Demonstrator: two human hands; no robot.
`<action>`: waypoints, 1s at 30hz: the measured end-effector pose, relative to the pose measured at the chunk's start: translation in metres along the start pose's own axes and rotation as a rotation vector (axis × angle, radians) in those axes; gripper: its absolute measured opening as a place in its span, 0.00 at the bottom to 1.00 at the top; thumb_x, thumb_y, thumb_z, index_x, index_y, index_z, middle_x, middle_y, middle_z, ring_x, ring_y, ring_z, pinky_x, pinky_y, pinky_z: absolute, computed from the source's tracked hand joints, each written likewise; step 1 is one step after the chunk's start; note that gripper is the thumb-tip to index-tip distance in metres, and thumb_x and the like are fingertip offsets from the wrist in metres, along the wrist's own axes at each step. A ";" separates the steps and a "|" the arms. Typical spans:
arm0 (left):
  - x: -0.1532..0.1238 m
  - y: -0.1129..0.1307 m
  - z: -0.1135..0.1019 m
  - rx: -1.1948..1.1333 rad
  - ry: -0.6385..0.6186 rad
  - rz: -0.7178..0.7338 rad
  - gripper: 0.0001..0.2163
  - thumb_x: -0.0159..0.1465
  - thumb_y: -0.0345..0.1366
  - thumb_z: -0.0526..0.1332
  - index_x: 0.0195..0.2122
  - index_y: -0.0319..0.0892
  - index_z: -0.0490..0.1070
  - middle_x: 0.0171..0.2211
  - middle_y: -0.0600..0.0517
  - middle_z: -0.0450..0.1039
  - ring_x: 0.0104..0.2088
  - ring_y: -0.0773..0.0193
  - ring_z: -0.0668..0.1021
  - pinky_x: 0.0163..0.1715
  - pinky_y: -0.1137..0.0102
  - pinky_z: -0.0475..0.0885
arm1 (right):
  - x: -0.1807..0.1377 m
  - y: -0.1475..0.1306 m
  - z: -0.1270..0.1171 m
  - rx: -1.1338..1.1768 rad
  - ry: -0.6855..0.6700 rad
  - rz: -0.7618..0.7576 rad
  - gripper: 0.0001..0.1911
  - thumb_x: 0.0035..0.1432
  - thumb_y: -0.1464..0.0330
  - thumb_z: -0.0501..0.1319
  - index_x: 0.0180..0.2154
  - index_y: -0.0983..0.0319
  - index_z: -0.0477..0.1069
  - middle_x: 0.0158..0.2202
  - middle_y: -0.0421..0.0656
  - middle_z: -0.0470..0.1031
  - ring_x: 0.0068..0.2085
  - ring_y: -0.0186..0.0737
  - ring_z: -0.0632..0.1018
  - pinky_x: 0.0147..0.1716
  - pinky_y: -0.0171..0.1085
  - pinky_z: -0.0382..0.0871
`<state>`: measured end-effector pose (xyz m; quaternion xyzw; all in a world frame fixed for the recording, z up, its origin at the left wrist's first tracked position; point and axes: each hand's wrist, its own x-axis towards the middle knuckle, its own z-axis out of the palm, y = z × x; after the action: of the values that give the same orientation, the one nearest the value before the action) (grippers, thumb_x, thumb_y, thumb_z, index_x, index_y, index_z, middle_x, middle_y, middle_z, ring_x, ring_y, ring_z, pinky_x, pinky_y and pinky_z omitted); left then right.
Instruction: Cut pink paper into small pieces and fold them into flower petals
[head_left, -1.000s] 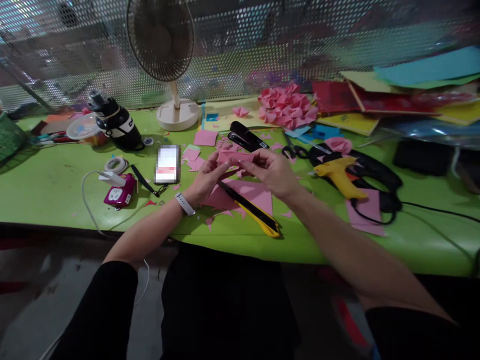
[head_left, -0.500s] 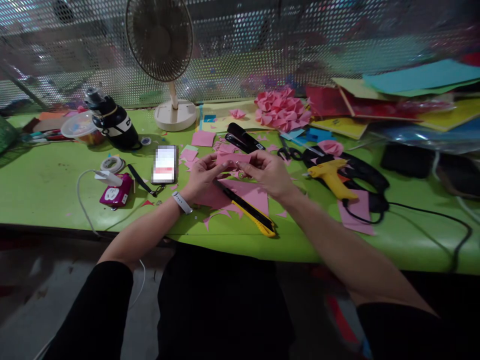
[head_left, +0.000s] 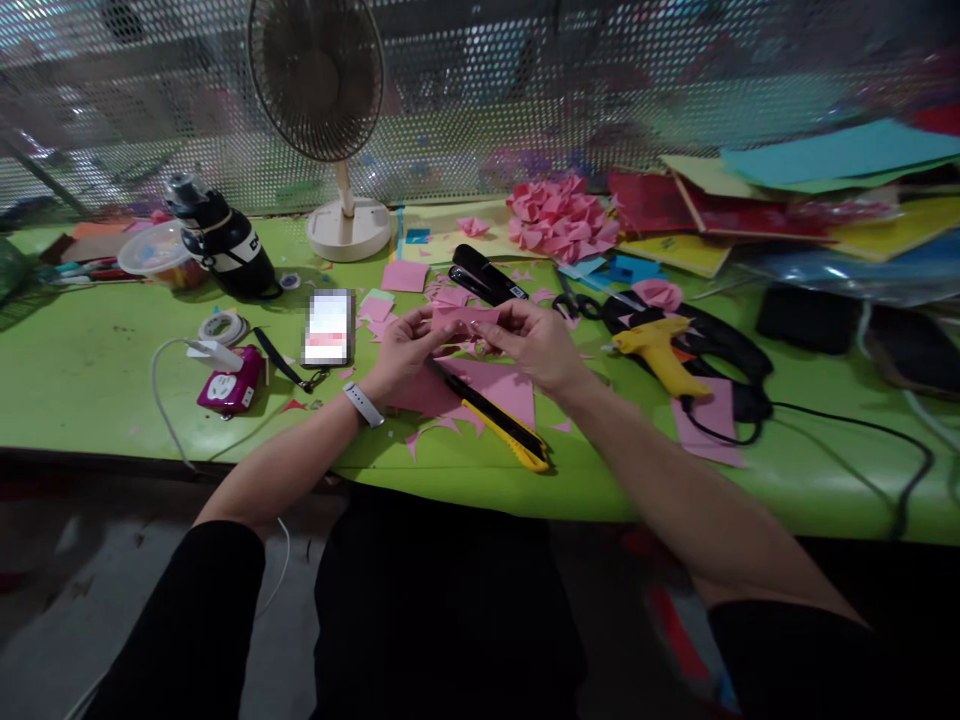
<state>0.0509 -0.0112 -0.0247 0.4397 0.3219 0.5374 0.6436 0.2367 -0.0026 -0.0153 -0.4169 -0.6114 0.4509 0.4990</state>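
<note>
A piece of pink paper (head_left: 465, 318) is stretched between my two hands, above the table. My left hand (head_left: 409, 350) pinches its left end, and my right hand (head_left: 536, 345) pinches the right end; both thumbs lie along its near edge. Below them a larger pink sheet (head_left: 499, 385) rests on the table, with a yellow and black utility knife (head_left: 499, 425) lying across it. Pink paper scraps are scattered around the sheet. Just beyond my hands lies a black stapler (head_left: 487, 275).
Scissors (head_left: 577, 300) and a yellow glue gun (head_left: 660, 355) with its cord lie to the right. Folded pink paper pieces (head_left: 562, 220) are heaped at the back. Leftward are a phone (head_left: 328, 328), a black bottle (head_left: 229, 245), a purple adapter (head_left: 231, 380) and a fan (head_left: 349, 230).
Both hands keep the pink paper at nearly the same spot, with hardly any finger movement. The whole view has shifted slightly.
</note>
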 end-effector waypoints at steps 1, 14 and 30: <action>0.000 0.000 0.000 -0.002 -0.001 -0.002 0.17 0.56 0.40 0.75 0.41 0.41 0.74 0.37 0.50 0.83 0.37 0.63 0.84 0.46 0.63 0.77 | 0.000 0.001 0.000 -0.001 0.002 -0.004 0.24 0.44 0.46 0.75 0.30 0.57 0.74 0.26 0.39 0.77 0.26 0.37 0.76 0.28 0.39 0.76; 0.003 -0.007 -0.007 0.022 -0.011 0.015 0.20 0.55 0.43 0.76 0.42 0.41 0.71 0.36 0.51 0.83 0.36 0.63 0.84 0.44 0.64 0.77 | -0.001 0.007 -0.001 0.010 0.007 0.023 0.24 0.44 0.48 0.76 0.29 0.58 0.73 0.26 0.39 0.76 0.27 0.38 0.77 0.29 0.40 0.77; 0.003 -0.005 -0.005 0.046 -0.005 0.011 0.19 0.53 0.45 0.76 0.39 0.41 0.73 0.37 0.49 0.83 0.37 0.63 0.84 0.45 0.65 0.77 | 0.000 0.010 -0.001 0.000 0.004 0.005 0.23 0.46 0.47 0.75 0.30 0.58 0.73 0.26 0.39 0.75 0.26 0.38 0.76 0.28 0.40 0.76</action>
<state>0.0492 -0.0077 -0.0312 0.4574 0.3302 0.5322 0.6313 0.2386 0.0003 -0.0253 -0.4193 -0.6095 0.4512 0.4992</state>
